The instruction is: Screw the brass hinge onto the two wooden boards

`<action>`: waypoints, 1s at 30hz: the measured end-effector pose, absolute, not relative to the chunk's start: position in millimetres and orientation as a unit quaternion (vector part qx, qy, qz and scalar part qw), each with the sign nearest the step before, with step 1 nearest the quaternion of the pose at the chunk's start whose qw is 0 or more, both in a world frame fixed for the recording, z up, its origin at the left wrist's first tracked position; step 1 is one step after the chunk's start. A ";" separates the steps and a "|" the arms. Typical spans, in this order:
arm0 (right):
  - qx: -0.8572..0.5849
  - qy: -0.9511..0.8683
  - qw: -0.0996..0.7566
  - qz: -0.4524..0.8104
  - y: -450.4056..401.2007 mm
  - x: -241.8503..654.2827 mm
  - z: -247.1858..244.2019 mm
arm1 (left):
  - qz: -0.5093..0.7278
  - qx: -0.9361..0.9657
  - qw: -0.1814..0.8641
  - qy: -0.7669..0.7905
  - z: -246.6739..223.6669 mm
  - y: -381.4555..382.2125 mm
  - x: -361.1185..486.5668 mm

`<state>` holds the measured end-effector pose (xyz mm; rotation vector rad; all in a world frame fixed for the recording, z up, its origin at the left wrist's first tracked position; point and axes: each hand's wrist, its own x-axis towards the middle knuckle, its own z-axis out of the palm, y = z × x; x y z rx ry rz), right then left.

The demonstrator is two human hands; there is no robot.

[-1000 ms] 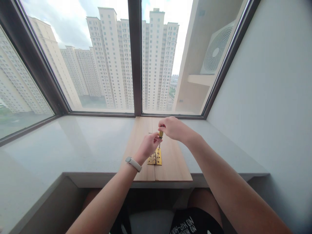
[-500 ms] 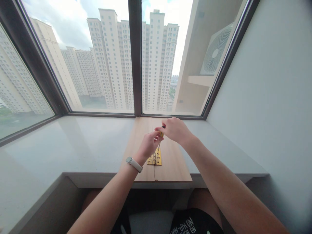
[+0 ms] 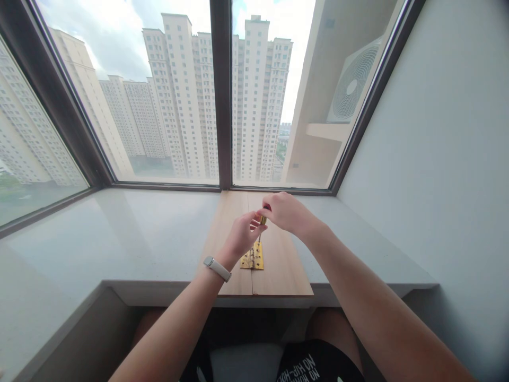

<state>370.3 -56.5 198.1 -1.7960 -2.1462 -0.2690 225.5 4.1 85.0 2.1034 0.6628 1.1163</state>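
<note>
A screwdriver with a yellow and black handle stands nearly upright, its shaft reaching down to the upper part of a brass hinge. My right hand is closed round the top of the handle. Lower on the handle, the fingers of my left hand are curled against it. The hinge lies across the seam between two light wooden boards, with several holes in its leaves. The screwdriver's tip is too small to make out clearly.
The boards rest on a white sill and reach its front edge. Behind them is a dark window frame, and a pale wall rises at the right. My legs are below the sill.
Both hands keep their places on the screwdriver, with slight shifts of the fingers and wrists. The hinge and boards have not moved.
</note>
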 end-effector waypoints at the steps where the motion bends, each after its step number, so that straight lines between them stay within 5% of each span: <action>1: -0.641 -0.744 0.157 -0.109 -56.5 369.2 198.1 | 0.431 0.802 0.323 0.259 85.1 3.7 226.5; 7: -0.676 -0.709 0.148 -0.134 -57.1 366.1 197.4 | 0.435 0.799 0.314 0.273 83.4 4.0 230.0; 15: -0.575 -0.795 0.194 -0.009 -55.9 375.8 197.7 | 0.416 0.808 0.347 0.231 80.1 10.5 223.4; 30: -0.670 -0.718 0.143 -0.124 -63.6 366.0 203.5 | 0.443 0.799 0.328 0.242 86.6 4.8 227.1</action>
